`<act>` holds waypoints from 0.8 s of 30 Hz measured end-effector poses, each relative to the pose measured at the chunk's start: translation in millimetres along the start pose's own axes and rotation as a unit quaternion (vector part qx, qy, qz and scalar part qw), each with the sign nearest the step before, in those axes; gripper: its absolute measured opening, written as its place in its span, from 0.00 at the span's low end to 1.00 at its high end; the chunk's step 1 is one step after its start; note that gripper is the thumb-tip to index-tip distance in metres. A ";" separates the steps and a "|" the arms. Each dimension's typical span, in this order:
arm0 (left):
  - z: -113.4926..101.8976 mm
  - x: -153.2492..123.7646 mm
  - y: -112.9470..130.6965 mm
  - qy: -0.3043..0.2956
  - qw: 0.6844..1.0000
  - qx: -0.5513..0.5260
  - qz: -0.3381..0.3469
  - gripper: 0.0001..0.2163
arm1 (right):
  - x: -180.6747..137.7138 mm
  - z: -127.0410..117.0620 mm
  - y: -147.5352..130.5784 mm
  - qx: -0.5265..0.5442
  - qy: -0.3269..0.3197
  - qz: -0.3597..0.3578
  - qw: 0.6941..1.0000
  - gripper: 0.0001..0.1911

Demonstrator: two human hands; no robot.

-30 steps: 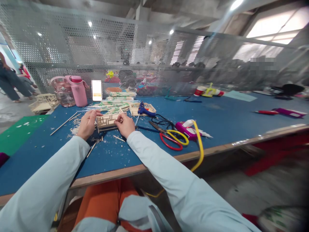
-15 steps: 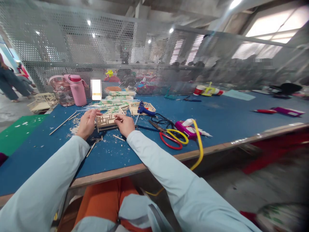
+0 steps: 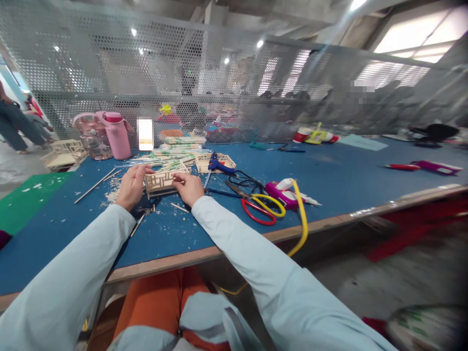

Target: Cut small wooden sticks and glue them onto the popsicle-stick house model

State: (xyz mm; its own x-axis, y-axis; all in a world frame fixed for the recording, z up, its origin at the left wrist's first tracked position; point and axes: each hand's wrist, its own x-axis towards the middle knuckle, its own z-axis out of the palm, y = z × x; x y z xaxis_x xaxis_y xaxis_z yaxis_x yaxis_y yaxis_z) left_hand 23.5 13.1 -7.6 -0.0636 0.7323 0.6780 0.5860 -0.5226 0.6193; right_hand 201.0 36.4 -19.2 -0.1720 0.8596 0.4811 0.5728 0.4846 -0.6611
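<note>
On the left part of the blue worktop, straight ahead of me, stands the small open frame of pale wooden sticks, one long side facing me and both my hands on it. My left hand holds its left end, fingers reaching toward the back where I cannot see all their tips; I take this hold as a brace, so that something so light does not slide or skew. My right hand makes a narrow grip, thumb and forefinger drawn together at the right part of the frame; whether a loose piece is pinched there too is too small to tell. Holding it by the ends seems to leave the middle bars free and in my sight. Beyond my right hand, a dark blue glue gun lies beside a second pale wooden frame, probably to be within easy reach. Scissors with one red and one yellow handle lie farther right, loops toward the front edge, which suits picking them up right-handed. Behind the frame, bundles of sticks in green-printed wrapping seem set back as a supply, and the pink bottle stands well back, likely out of my elbows' way.
</note>
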 end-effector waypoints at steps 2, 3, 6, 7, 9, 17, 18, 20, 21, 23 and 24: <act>-0.1 0.0 0.3 0.000 1.000 0.000 -0.002 0.26 | -0.2 -0.1 0.0 -0.001 0.000 -0.002 1.000 0.13; -0.1 0.0 0.5 0.000 1.000 0.000 -0.003 0.26 | -0.2 0.1 0.4 0.001 -0.001 -0.003 1.000 0.13; 0.0 -0.1 0.8 0.001 1.000 -0.003 -0.008 0.26 | 0.1 1.8 2.8 0.018 -0.001 -0.004 1.000 0.13; 0.0 -0.1 0.9 0.001 1.000 -0.004 -0.008 0.26 | 0.3 2.6 3.7 0.024 0.002 -0.006 1.000 0.12; 0.1 -0.1 1.2 0.000 1.000 -0.002 -0.008 0.25 | 0.8 3.9 5.4 0.031 0.008 -0.008 0.999 0.12; -0.1 0.0 1.7 -0.002 1.000 0.008 -0.010 0.26 | 0.9 3.8 5.5 0.027 0.011 -0.010 1.000 0.12; 0.0 0.1 1.4 -0.002 1.000 0.007 -0.011 0.26 | 0.7 3.4 4.9 0.027 0.013 -0.010 0.999 0.13; 0.3 0.1 0.7 -0.002 1.000 0.005 -0.013 0.26 | 0.2 2.8 3.9 0.028 0.017 -0.011 0.999 0.13; 0.4 0.2 0.3 -0.002 1.000 0.004 -0.012 0.26 | 0.0 2.6 3.7 0.027 0.018 -0.012 0.999 0.13; 0.5 0.2 -0.4 -0.002 1.000 0.005 -0.009 0.26 | -0.2 2.3 3.8 0.023 0.020 -0.015 0.999 0.13; 0.6 0.2 -0.8 -0.002 1.000 0.005 -0.007 0.26 | -0.1 2.3 4.1 0.020 0.019 -0.016 0.999 0.13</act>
State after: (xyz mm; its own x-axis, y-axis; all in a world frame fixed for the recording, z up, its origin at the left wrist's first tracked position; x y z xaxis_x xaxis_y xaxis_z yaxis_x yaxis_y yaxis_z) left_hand 23.5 13.9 -8.2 -0.0686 0.7416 0.6673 0.5936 -0.5073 0.6248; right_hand 201.5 38.6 -23.3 -0.1585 0.8374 0.5231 0.5351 0.5181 -0.6673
